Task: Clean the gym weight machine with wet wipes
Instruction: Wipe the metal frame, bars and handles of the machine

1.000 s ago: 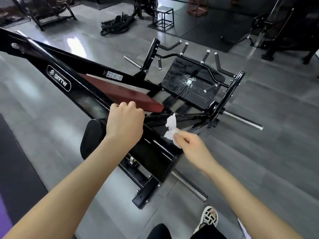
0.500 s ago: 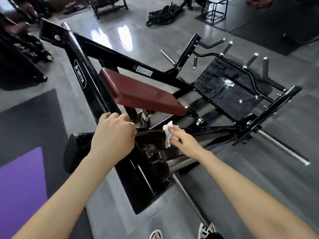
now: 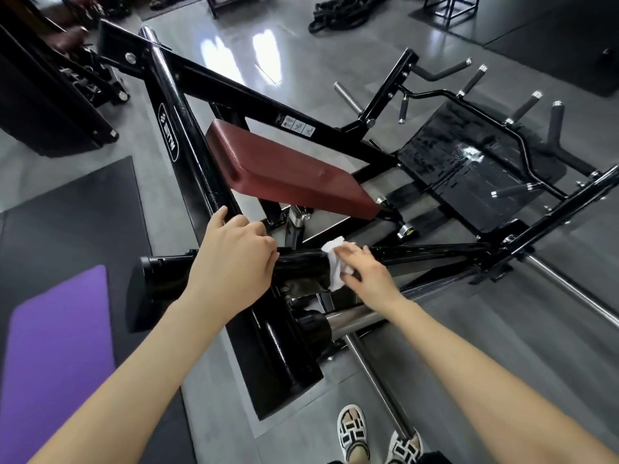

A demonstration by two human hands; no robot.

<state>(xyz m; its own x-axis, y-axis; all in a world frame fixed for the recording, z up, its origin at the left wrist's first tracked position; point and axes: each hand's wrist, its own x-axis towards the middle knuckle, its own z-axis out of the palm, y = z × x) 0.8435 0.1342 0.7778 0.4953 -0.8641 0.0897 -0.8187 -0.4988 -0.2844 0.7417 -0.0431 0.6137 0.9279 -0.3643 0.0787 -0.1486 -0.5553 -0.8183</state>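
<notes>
A black weight machine with a dark red pad and a shiny black footplate fills the middle of the head view. My left hand grips the sloping black frame tube just below the pad. My right hand presses a crumpled white wet wipe onto a horizontal black bar of the machine, fingers laid over the wipe. The wipe sticks out to the left of my fingers.
A purple mat lies on a black floor mat at the left. Chrome weight pegs jut out to the right and toward my sandalled feet. Battle ropes and other black equipment stand at the back.
My right hand has brought the wipe from the air down onto the horizontal bar. The view has shifted left and lower over the machine. My left hand stays on the frame.
</notes>
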